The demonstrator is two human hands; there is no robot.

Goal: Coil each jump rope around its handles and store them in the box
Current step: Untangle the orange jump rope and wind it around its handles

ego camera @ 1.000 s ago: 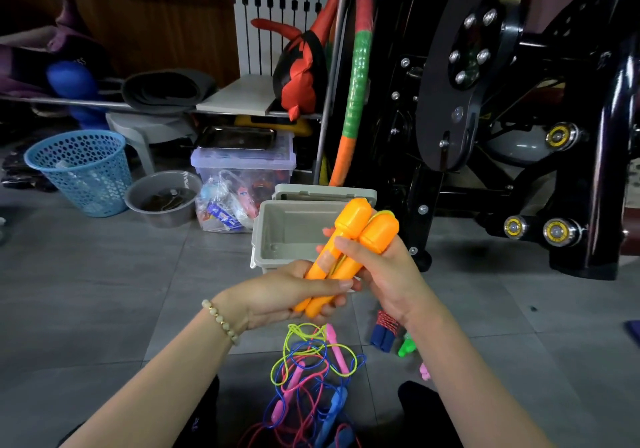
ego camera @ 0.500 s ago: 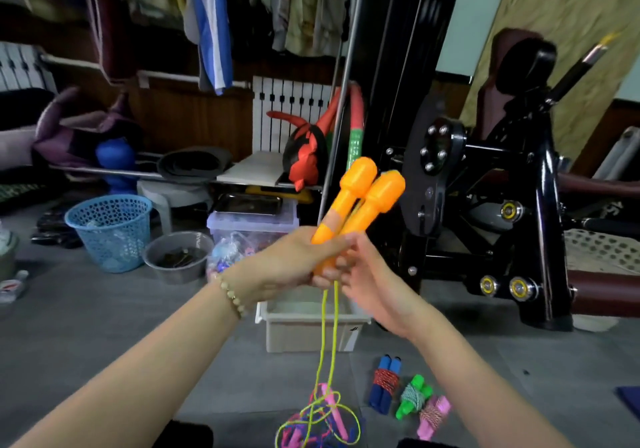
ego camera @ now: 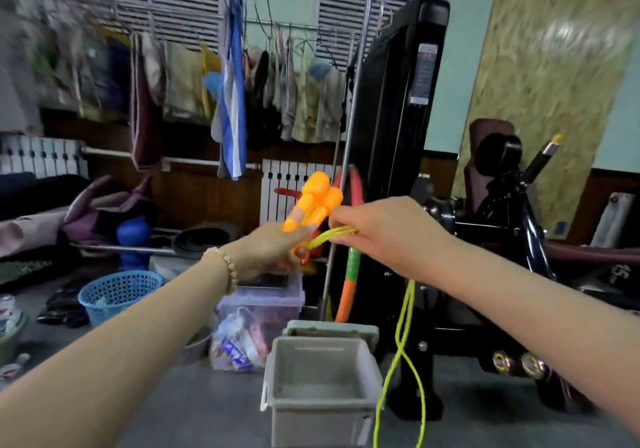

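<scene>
My left hand [ego camera: 273, 248] grips the lower ends of two orange jump rope handles [ego camera: 313, 205], held together and pointing up at chest height. My right hand [ego camera: 384, 231] pinches the yellow-green rope [ego camera: 403, 340] just right of the handles. From that hand the doubled rope hangs down past the right side of the grey box [ego camera: 320, 409] and out of the frame's bottom edge. The box stands open on the floor below my hands, and nothing shows inside it.
A black exercise machine [ego camera: 391, 156] rises right behind the box. Left of the box are a clear lidded bin [ego camera: 263, 300], a plastic bag of items [ego camera: 233, 343] and a blue basket [ego camera: 117, 291]. Clothes hang on a rack at the back.
My head and both hands have risen, so the pile of ropes on the floor has left the view. My right hand moved from the handles to the rope and drew it out to the right.
</scene>
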